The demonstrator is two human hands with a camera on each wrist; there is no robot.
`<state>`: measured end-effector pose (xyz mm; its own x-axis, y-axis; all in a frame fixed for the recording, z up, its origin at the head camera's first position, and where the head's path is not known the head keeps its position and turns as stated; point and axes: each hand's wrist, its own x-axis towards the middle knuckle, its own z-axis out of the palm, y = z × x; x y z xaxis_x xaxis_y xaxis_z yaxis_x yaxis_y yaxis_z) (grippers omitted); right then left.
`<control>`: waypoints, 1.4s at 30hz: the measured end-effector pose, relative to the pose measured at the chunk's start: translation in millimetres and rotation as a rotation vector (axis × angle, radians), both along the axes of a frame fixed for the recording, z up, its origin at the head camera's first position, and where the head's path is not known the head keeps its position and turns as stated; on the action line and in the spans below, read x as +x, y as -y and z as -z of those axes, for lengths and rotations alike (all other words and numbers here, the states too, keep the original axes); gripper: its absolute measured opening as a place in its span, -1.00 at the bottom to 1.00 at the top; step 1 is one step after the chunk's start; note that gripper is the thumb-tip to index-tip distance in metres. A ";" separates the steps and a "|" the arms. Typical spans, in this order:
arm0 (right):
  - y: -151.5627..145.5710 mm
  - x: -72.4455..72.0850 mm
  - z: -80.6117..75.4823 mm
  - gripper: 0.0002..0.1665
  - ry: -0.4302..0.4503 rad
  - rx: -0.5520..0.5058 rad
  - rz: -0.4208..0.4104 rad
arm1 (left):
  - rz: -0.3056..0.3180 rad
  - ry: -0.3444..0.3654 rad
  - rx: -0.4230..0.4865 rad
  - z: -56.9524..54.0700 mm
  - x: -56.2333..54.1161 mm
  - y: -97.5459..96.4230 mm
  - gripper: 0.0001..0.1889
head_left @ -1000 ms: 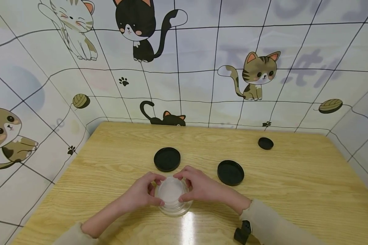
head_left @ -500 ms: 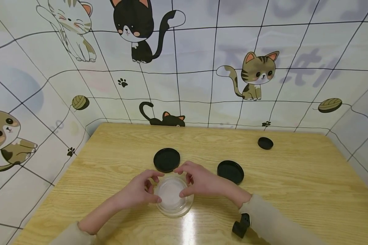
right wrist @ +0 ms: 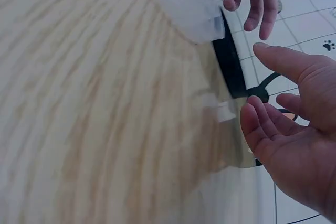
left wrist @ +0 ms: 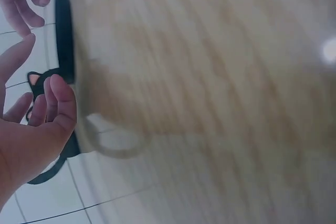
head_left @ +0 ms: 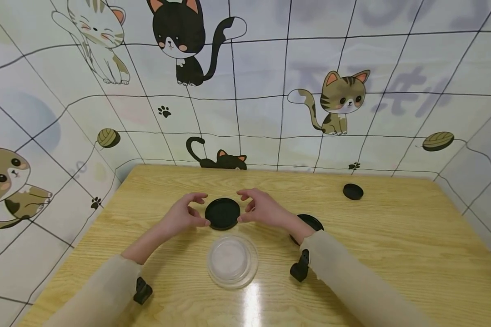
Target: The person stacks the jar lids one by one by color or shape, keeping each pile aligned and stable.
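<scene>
A black round shallow lid (head_left: 222, 213) lies on the wooden table, between the two hands. At its left side is my left hand (head_left: 185, 213), fingers loosely bent with a gap to the thumb. My right hand (head_left: 263, 209) is at its right side in a like pose. Both thumb tips come close to the rim; whether they touch it I cannot tell. Nearer to me sits a stack of clear round containers (head_left: 229, 259), which no hand touches. The right wrist view shows the clear stack (right wrist: 184, 3) and the lid (right wrist: 229, 64) edge-on.
A second black round lid (head_left: 311, 221) lies to the right, partly hidden by my right forearm. Farther back right is a smaller black lid (head_left: 353, 191). A cat-patterned cloth (head_left: 262, 113) hangs behind the table's back edge.
Both hands have left the clear stack and moved forward to either side of the black lid. The stack and lids stay in place. My right forearm now covers part of the right lid.
</scene>
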<state>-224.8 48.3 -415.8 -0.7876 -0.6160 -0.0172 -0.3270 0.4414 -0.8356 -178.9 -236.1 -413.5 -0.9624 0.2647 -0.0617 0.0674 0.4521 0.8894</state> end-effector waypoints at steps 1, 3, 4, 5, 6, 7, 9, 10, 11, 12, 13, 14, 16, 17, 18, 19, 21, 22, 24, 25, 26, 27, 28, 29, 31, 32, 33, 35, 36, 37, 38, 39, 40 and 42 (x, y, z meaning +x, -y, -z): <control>1.5 -2.3 3.5 -0.06 0.016 0.005 0.002 | 0.000 0.014 -0.006 2.4 -2.7 0.5 -0.14; 4.6 -5.6 9.6 -0.05 0.042 0.014 0.008 | 0.005 0.031 -0.015 6.9 -7.1 1.1 -0.09; 6.2 -7.1 12.7 -0.06 0.048 0.018 0.010 | 0.008 0.038 -0.015 8.8 -8.8 1.4 -0.07; 7.6 -8.2 15.1 -0.06 0.048 0.021 0.011 | 0.010 0.042 -0.015 10.7 -10.5 1.9 -0.06; 9.0 -9.1 17.2 -0.07 0.041 0.029 0.009 | 0.014 0.042 -0.018 12.3 -11.8 2.2 -0.05; 10.2 -9.7 19.1 -0.08 0.030 0.034 0.005 | 0.016 0.045 -0.019 13.6 -13.1 2.3 -0.05; 12.1 -10.3 22.0 -0.10 0.002 0.046 -0.006 | 0.021 0.049 -0.027 15.5 -15.4 1.6 -0.06; 12.8 -10.4 22.8 -0.10 -0.017 0.054 -0.013 | 0.028 0.053 -0.029 16.1 -16.4 1.2 -0.07; 13.4 -10.1 23.1 -0.11 -0.031 0.061 -0.015 | 0.035 0.057 -0.034 16.5 -17.4 0.5 -0.08; 13.8 -9.9 23.6 -0.12 -0.044 0.070 -0.018 | 0.043 0.060 -0.042 16.7 -18.3 -0.2 -0.09; 14.4 -9.8 23.5 -0.12 -0.051 0.073 -0.019 | 0.046 0.063 -0.049 16.7 -19.3 -0.7 -0.11; 14.8 -9.6 23.3 -0.12 -0.055 0.078 -0.020 | 0.050 0.064 -0.056 16.7 -20.1 -1.1 -0.13; 15.3 -9.2 22.6 -0.13 -0.057 0.083 -0.018 | 0.058 0.065 -0.068 16.6 -21.5 -1.3 -0.15; 15.5 -9.0 22.2 -0.13 -0.056 0.085 -0.017 | 0.059 0.063 -0.076 16.7 -22.1 -1.1 -0.16; 15.6 -8.8 21.8 -0.13 -0.055 0.087 -0.019 | 0.060 0.062 -0.080 16.9 -22.6 -0.7 -0.17; 15.8 -8.7 21.6 -0.13 -0.054 0.089 -0.021 | 0.063 0.062 -0.080 17.2 -22.9 -0.3 -0.17; 15.9 -8.0 21.0 -0.14 -0.053 0.093 -0.022 | 0.071 0.067 -0.078 17.1 -22.7 0.3 -0.16; 15.9 -7.8 21.0 -0.14 -0.053 0.095 -0.021 | 0.075 0.067 -0.078 17.2 -22.6 0.6 -0.16; 15.9 -7.9 21.5 -0.14 -0.054 0.098 -0.023 | 0.078 0.070 -0.078 17.1 -21.9 0.6 -0.16; 16.0 -8.1 21.8 -0.14 -0.052 0.099 -0.023 | 0.078 0.070 -0.079 17.0 -21.5 0.4 -0.16; 16.0 -8.3 22.2 -0.14 -0.050 0.098 -0.022 | 0.075 0.071 -0.081 16.6 -21.1 -0.1 -0.16; 16.1 -8.7 22.5 -0.14 -0.050 0.097 -0.022 | 0.072 0.072 -0.083 16.6 -20.9 -0.3 -0.16; 15.7 -8.9 22.5 -0.14 -0.047 0.097 -0.024 | 0.070 0.072 -0.083 16.2 -20.5 -1.0 -0.17; 15.4 -8.8 22.2 -0.14 -0.044 0.098 -0.023 | 0.067 0.072 -0.084 15.5 -19.9 -1.6 -0.17; 14.3 -7.9 20.5 -0.13 -0.039 0.093 -0.021 | 0.064 0.073 -0.077 14.3 -19.0 -2.9 -0.16; 13.6 -7.0 19.2 -0.13 -0.036 0.090 -0.019 | 0.065 0.072 -0.072 14.0 -18.7 -3.6 -0.16; 12.6 -5.9 17.7 -0.13 -0.031 0.085 -0.015 | 0.065 0.073 -0.064 13.5 -18.1 -4.1 -0.15; 9.8 -2.8 13.6 -0.13 -0.016 0.065 -0.006 | 0.061 0.075 -0.047 12.0 -16.1 -5.4 -0.14; 8.0 -0.9 11.1 -0.13 -0.009 0.052 -0.004 | 0.061 0.077 -0.032 11.1 -14.9 -6.2 -0.13; 5.7 1.0 8.6 -0.12 0.003 0.040 0.001 | 0.060 0.074 -0.020 10.1 -13.5 -7.2 -0.13; 3.0 3.1 6.0 -0.11 0.012 0.026 0.006 | 0.059 0.070 -0.005 8.8 -12.0 -8.7 -0.12; -0.1 5.4 3.3 -0.11 0.019 0.012 0.009 | 0.057 0.067 0.011 6.9 -10.0 -10.3 -0.12; -3.4 7.3 0.7 -0.11 0.015 0.003 0.008 | 0.057 0.059 0.025 5.0 -8.2 -12.3 -0.12; -10.6 11.3 -3.6 -0.10 -0.004 -0.010 0.006 | 0.060 0.041 0.056 -0.3 -3.5 -17.5 -0.12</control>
<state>-213.5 58.8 -412.2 -0.7915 -0.6111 -0.0081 -0.3272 0.4349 -0.8389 -182.4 -218.5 -413.2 -0.9416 0.3261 -0.0841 0.0561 0.3983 0.9156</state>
